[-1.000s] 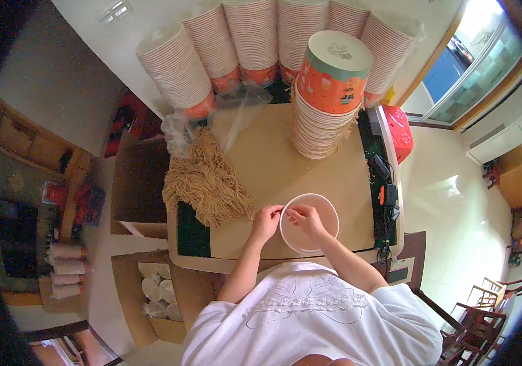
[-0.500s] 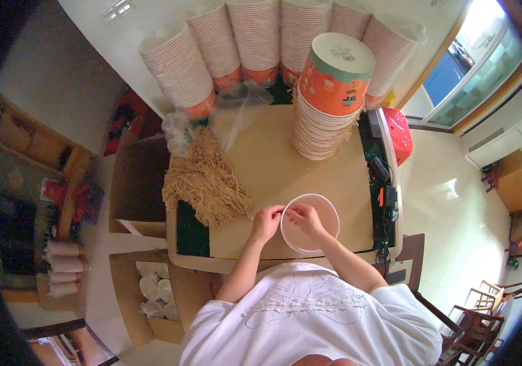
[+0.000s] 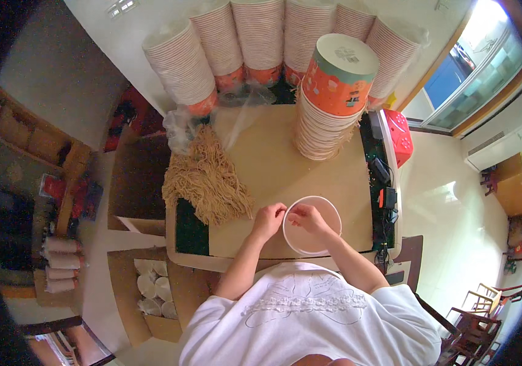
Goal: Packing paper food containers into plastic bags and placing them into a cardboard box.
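Observation:
A white paper bowl (image 3: 316, 244) stands open on the brown table (image 3: 273, 165) just in front of me. My left hand (image 3: 268, 221) grips its left rim. My right hand (image 3: 307, 218) reaches over the rim into the bowl with fingers pinched together; what it pinches is too small to tell. A heap of tan string pieces (image 3: 207, 177) lies on the table to the left of my hands. A tall stack of orange-and-white paper bowls (image 3: 332, 97) stands beyond the bowl.
Several long stacks of paper bowls (image 3: 261, 43) lean along the table's far edge, with clear plastic wrap (image 3: 236, 104) below them. A red basket (image 3: 398, 137) and black devices (image 3: 386, 183) sit at the right edge. An open carton of bowls (image 3: 151, 287) stands lower left.
Both hands stay at the white bowl; my right hand's fingers have shifted slightly inside the rim. Nothing else has moved.

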Tool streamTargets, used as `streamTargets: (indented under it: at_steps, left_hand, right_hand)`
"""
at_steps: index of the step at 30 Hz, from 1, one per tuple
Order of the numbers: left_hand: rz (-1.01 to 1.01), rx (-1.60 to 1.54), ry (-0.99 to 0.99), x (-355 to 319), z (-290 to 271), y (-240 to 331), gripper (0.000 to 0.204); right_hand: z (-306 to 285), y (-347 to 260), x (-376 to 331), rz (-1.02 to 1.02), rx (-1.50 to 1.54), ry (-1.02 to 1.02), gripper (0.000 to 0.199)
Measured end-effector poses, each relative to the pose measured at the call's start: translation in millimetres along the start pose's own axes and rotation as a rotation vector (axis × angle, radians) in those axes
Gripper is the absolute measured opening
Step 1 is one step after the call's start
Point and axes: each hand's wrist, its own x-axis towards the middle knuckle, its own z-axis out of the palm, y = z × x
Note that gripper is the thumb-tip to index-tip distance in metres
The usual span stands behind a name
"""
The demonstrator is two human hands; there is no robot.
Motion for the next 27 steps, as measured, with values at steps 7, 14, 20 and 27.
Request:
streamTargets:
  at_steps: [7,14,20,27]
  left_hand:
    - [-0.064,-0.147,0.072,-0.5,13.5,-26.8,0.010]
    - [-0.010,-0.199,0.047,-1.7,9.2,-18.1,0.015]
    - [0.060,-0.113,-0.038,-0.5,4.9,-13.9,0.013]
    - [-0.162,-0.277,0.062,-0.9,24.7,-39.0,0.009]
  right_hand:
    - [0.5,-1.2,-5.4,-0.063,0.111,0.060,0.015]
    - [1.8,7.3,-1.3,-0.072,0.044,0.086,0.016]
    - [3.9,6.3,-2.1,-0.097,0.007,0.088,0.015]
    - [-0.3,7.0,-5.1,-0.116,-0.048,0.070,0.014]
